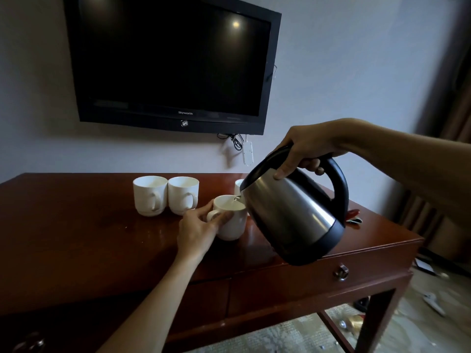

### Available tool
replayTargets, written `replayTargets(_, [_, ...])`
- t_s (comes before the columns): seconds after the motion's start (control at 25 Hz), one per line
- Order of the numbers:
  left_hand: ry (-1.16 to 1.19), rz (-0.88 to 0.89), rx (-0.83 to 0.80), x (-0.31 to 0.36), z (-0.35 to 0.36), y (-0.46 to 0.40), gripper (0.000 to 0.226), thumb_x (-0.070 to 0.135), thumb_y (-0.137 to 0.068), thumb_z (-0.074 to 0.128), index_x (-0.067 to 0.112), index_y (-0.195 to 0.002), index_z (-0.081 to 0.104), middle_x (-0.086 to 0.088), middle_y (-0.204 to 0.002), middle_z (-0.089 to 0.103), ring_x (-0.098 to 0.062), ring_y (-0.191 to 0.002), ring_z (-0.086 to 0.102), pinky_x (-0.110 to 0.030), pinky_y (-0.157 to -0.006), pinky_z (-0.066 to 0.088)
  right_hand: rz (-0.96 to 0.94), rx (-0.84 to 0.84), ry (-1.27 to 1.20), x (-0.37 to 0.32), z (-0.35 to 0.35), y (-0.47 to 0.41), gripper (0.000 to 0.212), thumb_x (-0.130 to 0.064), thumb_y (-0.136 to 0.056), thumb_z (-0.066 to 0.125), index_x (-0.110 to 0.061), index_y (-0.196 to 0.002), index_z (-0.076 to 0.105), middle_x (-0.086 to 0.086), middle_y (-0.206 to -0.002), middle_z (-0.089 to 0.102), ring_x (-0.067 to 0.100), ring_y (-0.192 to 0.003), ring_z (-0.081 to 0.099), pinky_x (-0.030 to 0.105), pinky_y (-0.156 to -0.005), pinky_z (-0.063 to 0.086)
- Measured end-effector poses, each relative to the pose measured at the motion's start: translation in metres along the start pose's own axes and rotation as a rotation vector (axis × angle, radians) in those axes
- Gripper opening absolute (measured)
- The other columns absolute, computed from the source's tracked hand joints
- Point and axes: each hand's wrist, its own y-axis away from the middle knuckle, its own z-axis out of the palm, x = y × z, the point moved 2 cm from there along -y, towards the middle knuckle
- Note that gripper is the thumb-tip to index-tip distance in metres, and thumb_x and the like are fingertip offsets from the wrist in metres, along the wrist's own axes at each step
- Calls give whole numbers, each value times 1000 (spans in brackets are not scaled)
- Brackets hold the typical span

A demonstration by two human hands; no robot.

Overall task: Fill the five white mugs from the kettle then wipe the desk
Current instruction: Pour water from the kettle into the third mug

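The TV (pixel 170 59) on the wall reads "Skyworth". The right hand (pixel 305 149) grips the tilted kettle (pixel 290 212) by its handle, spout over a mug (pixel 233 225) on the desk (pixel 76 225); the left hand (pixel 198 230) pinches that mug's handle.
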Motion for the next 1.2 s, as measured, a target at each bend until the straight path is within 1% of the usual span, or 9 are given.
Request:
replayTargets(0.12, [-1,2,-7,0,0,0,93,81,-50,72,28,-127,73,4,-118,77,-13,-116,67,-44,-98,55,-4,3,9,-1,0,2,29,-21,-80,85,1,-93,71,2,-48,37,15,-41,32,25,-45,41])
replayTargets(0.28, [10,-3,-10,2,-1,2,94,80,-50,74,26,-127,73,3,-116,77,-12,-114,67,-43,-97,56,-5,6,11,-2,1,0,33,-20,-79,86,5,-95,71,5,-52,35,15,-42,31,25,-44,41])
replayTargets(0.6, [4,1,-18,2,0,1,89,79,-52,73,31,-126,73,7,-116,77,-9,-115,67,-39,-96,56,-12,22,23,-6,2,-1,38,-19,-79,87,8,-96,68,2,-48,36,15,-41,30,25,-45,40])
replayTargets(0.8, [-6,-2,-5,2,0,1,90,82,-51,73,32,-126,73,5,-116,77,-12,-115,68,-44,-96,57,-7,14,18,-6,3,0,28,-20,-78,87,-1,-87,68,3,-50,35,16,-42,30,26,-45,40])
replayTargets(0.92, [-17,-7,-3,3,0,1,92,84,-51,72,32,-126,73,4,-116,77,-12,-115,67,-45,-96,56,-3,13,23,-5,3,0,27,-20,-79,87,-2,-86,68,1,-48,36,15,-42,30,26,-46,39])
replayTargets(1.08, [-19,-5,-18,2,0,2,102,95,-46,68,35,-127,72,6,-119,76,-10,-118,66,-45,-98,56,5,10,27,-6,3,-1,27,-20,-78,87,-3,-86,68,1,-48,35,16,-43,29,26,-46,38])
replayTargets(1.2, [-19,-9,-19,5,-2,3,101,94,-46,68,34,-127,72,5,-118,77,-11,-117,66,-44,-97,56,10,9,21,-4,2,-1,26,-20,-79,86,-4,-85,68,0,-48,33,16,-43,29,25,-46,38])
